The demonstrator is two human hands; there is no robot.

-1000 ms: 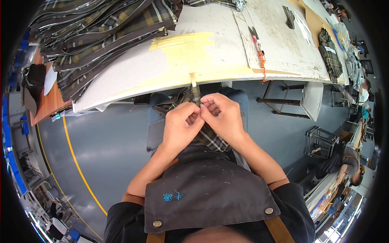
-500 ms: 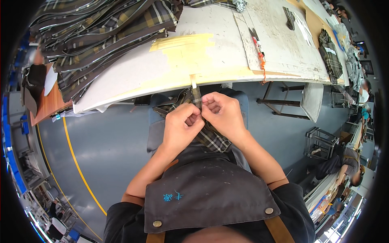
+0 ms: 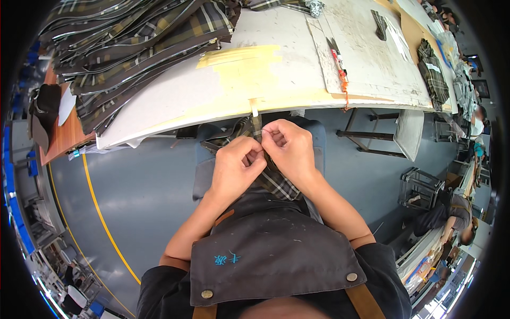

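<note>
A plaid fabric piece [image 3: 283,182] in brown, black and cream hangs from the table's front edge down over my lap. Its upper end lies against a small tab of yellow tape [image 3: 254,108] at the edge. My left hand [image 3: 240,162] is closed on the fabric, thumb and fingers pinched together. Close beside it, my right hand [image 3: 289,149] is also closed, pinching the fabric's right edge just above the left fingertips. Whether the fingers also hold something small, such as a needle, is hidden.
A pile of plaid pieces with zippers [image 3: 154,48] covers the table's left side. Yellow tape [image 3: 241,66] is stuck on the white tabletop [image 3: 297,40]. Red-handled scissors [image 3: 338,58] lie on a board at right. A folded plaid piece [image 3: 433,74] rests farther right. A person [image 3: 457,215] sits at far right.
Both hands have shifted very slightly leftward, still pinching the fabric. The right fingertips have turned a little and lifted slightly. The fabric hangs in nearly the same place.
</note>
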